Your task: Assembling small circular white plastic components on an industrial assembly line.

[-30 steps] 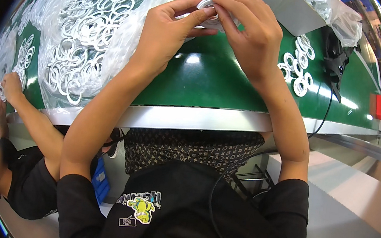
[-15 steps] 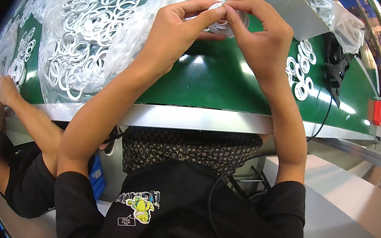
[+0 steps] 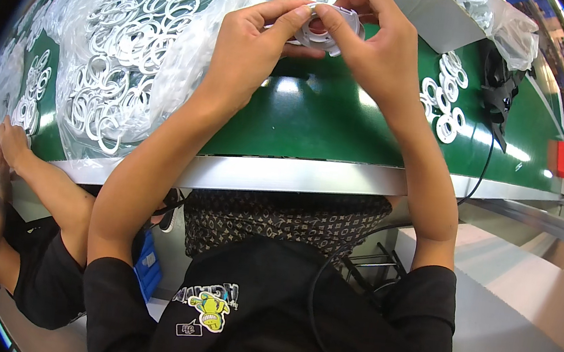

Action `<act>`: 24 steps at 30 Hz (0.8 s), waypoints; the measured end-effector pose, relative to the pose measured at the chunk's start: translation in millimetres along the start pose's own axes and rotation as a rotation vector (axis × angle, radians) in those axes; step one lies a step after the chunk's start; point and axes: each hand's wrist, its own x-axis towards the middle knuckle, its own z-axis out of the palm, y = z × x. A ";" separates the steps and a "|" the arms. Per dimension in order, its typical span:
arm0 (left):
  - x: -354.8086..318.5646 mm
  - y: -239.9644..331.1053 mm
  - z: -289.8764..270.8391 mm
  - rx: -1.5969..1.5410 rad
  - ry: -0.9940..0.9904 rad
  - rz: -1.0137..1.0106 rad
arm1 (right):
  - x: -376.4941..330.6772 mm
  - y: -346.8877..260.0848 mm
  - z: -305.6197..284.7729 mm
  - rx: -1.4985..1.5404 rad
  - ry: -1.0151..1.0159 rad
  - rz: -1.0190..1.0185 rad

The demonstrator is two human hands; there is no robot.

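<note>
Little has changed since before — left hand point(image 3: 252, 44) and right hand point(image 3: 373, 44) still pinch one white disc point(image 3: 326, 31) together; rings point(image 3: 443, 104) too many to count.

A single head-worn fisheye view is given, aimed steeply down and forward over the wearer's chest. The green table point(image 3: 316, 121) is seen close, toward 12 o'clock (its edges bent by the lens). A neighbouring person point(image 3: 17, 243) is caught at 8 o'clock.
</note>
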 end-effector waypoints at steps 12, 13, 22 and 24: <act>-1.8 1.9 -3.0 0.213 -0.006 0.023 | -0.9 8.8 -6.2 0.063 -0.237 0.184; -1.9 3.7 -2.7 0.207 0.011 0.006 | -1.4 11.3 -4.6 0.159 -0.233 0.197; 3.5 2.5 -7.0 0.017 -0.054 -0.067 | 6.8 -16.9 -6.8 0.027 -0.047 0.124; 6.2 0.4 -7.3 -0.045 -0.055 -0.032 | 7.9 -13.9 -5.7 -0.117 0.045 -0.146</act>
